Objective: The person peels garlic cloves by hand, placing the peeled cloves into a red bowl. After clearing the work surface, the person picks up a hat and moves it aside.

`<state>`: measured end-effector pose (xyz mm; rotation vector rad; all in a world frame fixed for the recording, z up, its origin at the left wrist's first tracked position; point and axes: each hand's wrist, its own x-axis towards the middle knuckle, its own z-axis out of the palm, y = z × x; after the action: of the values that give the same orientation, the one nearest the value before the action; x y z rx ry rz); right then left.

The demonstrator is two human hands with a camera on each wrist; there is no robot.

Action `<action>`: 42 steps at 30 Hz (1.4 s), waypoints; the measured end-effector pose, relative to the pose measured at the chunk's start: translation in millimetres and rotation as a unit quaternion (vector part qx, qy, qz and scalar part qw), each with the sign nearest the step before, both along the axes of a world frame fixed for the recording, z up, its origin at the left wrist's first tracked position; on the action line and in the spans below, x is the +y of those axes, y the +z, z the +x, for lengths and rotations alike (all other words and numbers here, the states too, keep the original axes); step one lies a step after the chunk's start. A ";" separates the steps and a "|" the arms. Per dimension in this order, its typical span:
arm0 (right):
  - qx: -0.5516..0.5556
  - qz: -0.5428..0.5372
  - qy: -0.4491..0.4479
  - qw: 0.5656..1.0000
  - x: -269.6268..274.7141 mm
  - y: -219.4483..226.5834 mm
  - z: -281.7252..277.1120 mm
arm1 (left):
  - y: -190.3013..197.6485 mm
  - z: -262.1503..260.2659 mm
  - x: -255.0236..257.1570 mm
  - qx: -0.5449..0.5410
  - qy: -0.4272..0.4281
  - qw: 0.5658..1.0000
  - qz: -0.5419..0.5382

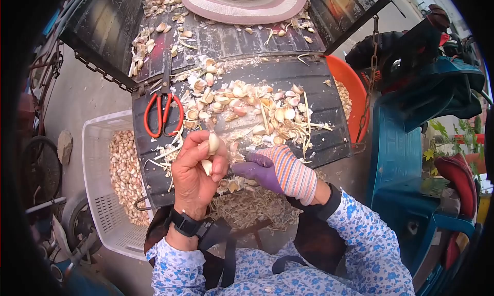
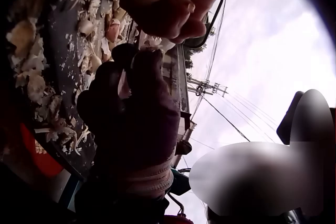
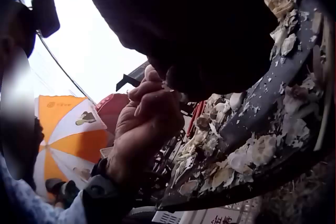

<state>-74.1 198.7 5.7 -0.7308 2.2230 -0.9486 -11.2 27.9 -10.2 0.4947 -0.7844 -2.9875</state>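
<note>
My bare left hand [image 1: 195, 175] holds peeled-looking garlic cloves [image 1: 213, 143]; one stands up between thumb and fingers, another [image 1: 207, 166] lies lower against the fingers. Just to its right is my right hand [image 1: 280, 172], in a purple-palmed glove with a striped back. Its fingers are bent and point at the left hand's fingertips. In the left wrist view the gloved hand [image 2: 139, 103] is dark, close below the bare fingers; I cannot tell whether it pinches anything. Loose cloves, skins and stalks [image 1: 280, 113] cover the black ridged board [image 1: 329, 141] beyond both hands.
Red-handled scissors [image 1: 163, 116] lie at the board's left. A white basket [image 1: 108, 122] of cloves stands below left, and an orange basin [image 1: 347, 69] with more cloves at the right. A brimmed hat [image 1: 244, 13] sits at the back; chains [image 1: 374, 54] hang beside the board.
</note>
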 end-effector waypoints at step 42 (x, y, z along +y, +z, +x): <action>0.342 0.110 0.085 0.929 -98.7 -18.3 -95.0 | -0.4 12.1 -27.2 -0.140 0.072 0.980 -0.120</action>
<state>-169.1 100.0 -12.6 -1.2650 2.7284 -0.3642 0.9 0.7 -10.6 0.9264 -1.0608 -2.6746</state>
